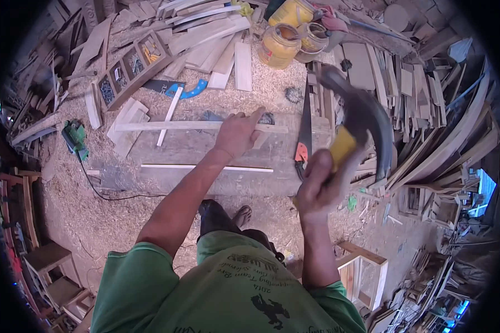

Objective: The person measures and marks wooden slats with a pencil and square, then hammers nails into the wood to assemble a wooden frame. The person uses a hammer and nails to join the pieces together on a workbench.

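My left hand (239,134) grips a long pale wooden strip (172,126) near its right end, index finger stretched along the far side and thumb on the near side. The strip lies across the worn wooden bench top (205,152), over a short thin stick (171,114). Raised above the bench on the right, my right hand (322,183) is closed round the yellow handle of a claw hammer (366,114). Its dark head is close to the camera and blurred. A thin strip (205,168) lies nearer to me. Any nail under my left fingers cannot be made out.
A handsaw (304,122) with an orange-and-black handle lies right of my left hand. Beyond are a blue-handled saw (191,90), a compartment box (130,72) of nails and yellow tubs (280,50). A corded green power tool (75,139) sits left; stacked boards (416,94) crowd the right.
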Tool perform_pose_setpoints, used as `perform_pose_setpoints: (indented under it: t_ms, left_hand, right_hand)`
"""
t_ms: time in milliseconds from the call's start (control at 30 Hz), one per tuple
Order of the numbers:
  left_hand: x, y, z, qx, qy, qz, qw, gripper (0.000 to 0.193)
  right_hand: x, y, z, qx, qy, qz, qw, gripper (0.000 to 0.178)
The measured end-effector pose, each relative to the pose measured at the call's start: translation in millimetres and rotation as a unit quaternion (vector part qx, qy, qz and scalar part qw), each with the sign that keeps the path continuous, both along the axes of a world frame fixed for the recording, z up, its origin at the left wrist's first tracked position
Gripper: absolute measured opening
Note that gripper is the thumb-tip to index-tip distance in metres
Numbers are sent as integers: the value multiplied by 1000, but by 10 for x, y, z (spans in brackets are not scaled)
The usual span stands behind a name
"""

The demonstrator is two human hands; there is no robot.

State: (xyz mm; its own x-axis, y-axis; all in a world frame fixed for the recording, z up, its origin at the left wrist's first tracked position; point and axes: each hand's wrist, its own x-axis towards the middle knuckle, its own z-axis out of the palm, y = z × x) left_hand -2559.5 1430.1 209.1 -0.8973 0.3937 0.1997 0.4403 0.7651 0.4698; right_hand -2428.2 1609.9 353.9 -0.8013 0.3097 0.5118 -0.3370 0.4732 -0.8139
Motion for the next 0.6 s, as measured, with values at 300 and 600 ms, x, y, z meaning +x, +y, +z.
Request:
perform_pose_setpoints:
  t_ms: [300,600]
  left_hand:
    - [-28,-46,-1,-19,-14,2,1000,82]
    - [-103,79,-35,17,14,-19,1000,84]
  right_hand:
    - [-24,10,-204,109,-187,7,976,55]
    - [-138,78,-561,200,-242,-17,949,46]
